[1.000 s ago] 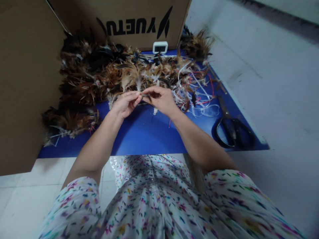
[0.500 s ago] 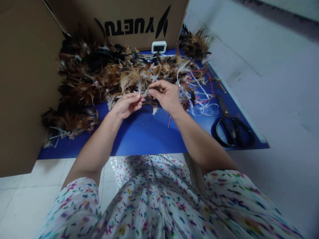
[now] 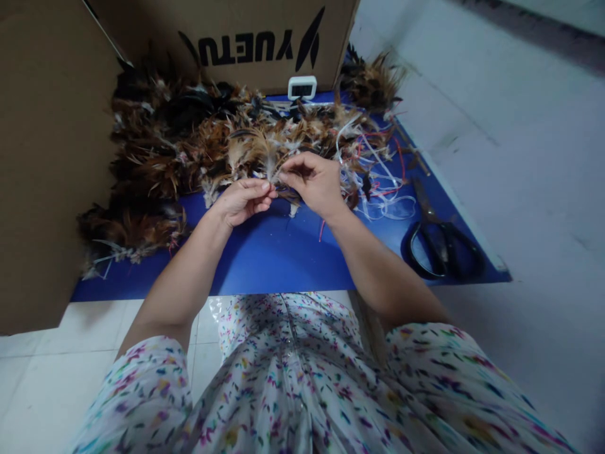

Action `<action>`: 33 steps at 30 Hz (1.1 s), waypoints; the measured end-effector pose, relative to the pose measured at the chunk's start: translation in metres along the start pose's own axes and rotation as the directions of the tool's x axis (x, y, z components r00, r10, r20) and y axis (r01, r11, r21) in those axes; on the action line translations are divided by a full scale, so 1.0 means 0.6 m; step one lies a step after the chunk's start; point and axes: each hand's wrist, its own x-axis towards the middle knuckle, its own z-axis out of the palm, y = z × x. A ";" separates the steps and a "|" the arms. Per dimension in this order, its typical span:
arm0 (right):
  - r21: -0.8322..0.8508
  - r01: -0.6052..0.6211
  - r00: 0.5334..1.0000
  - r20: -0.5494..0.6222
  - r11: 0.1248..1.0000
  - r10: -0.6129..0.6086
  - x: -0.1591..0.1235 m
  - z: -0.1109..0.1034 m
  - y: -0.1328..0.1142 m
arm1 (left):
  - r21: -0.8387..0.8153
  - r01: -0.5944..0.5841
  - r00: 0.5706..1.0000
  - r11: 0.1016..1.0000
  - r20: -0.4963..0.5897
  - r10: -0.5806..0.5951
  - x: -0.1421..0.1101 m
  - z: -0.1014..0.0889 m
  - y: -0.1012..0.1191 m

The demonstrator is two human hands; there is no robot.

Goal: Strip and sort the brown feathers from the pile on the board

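My left hand pinches the base of a small pale-tan feather, whose fluffy tip points away from me. Close beside it, my right hand has thumb and forefinger pressed together at the feather's lower right side. Whether a second feather or fluff lies between those right fingertips is too small to make out. Just beyond both hands spreads a heap of brown, tan and black feathers, some bound in bunches. White and red ties lie tangled to the right of my right hand.
Black-handled scissors lie at the right of the blue table. A cardboard box with dark lettering stands behind, a small white digital timer before it. Another cardboard panel rises at left. A feather bunch lies front left.
The pale feather stands more clearly upright at my left fingertips. My right fingers have shifted very slightly; the rest looks the same.
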 end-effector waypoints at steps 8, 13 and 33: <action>-0.045 0.084 0.996 0.042 0.995 -0.082 -0.003 0.001 0.006 | 0.024 0.013 1.000 1.000 0.007 -0.013 -0.001 0.000 0.000; -0.058 0.064 0.997 0.044 0.996 -0.062 -0.004 0.001 -0.002 | 0.040 0.002 1.000 0.999 0.015 -0.002 0.002 -0.004 -0.003; -0.357 -0.105 0.971 0.166 0.928 0.174 -0.005 0.005 0.013 | -0.081 -0.356 0.928 0.931 -0.144 0.342 0.005 -0.021 0.018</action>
